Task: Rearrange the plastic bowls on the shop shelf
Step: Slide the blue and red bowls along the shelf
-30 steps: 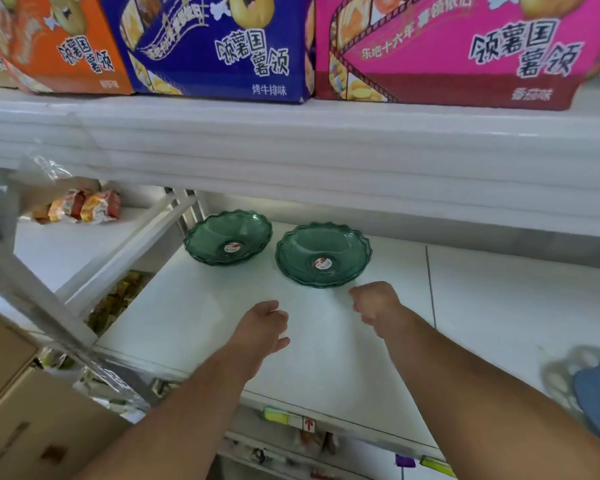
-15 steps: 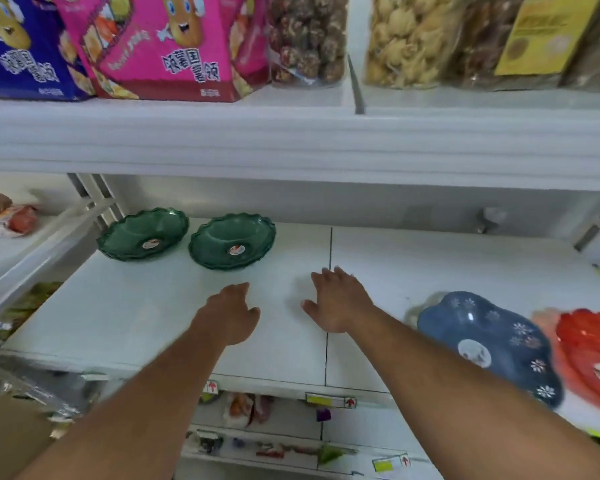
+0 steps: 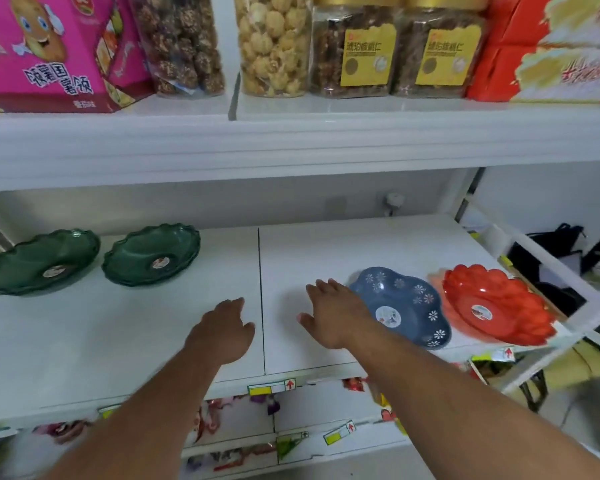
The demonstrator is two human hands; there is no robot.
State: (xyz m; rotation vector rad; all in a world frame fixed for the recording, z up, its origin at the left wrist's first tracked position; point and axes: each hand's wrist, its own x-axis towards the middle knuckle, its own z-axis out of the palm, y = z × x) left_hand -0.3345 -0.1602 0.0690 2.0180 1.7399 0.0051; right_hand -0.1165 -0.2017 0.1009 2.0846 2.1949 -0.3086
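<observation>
Fingers of the right hand (image 3: pixel 336 315) spread, hiding the blue bowl's (image 3: pixel 407 306) rim; left hand (image 3: pixel 222 332) seemingly relaxed.

"琥珀核桃仁" on jar labels (image 3: pixel 368 58)

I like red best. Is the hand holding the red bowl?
No, the red bowl sits alone on the shelf; the right hand is open beside the blue bowl.
</observation>
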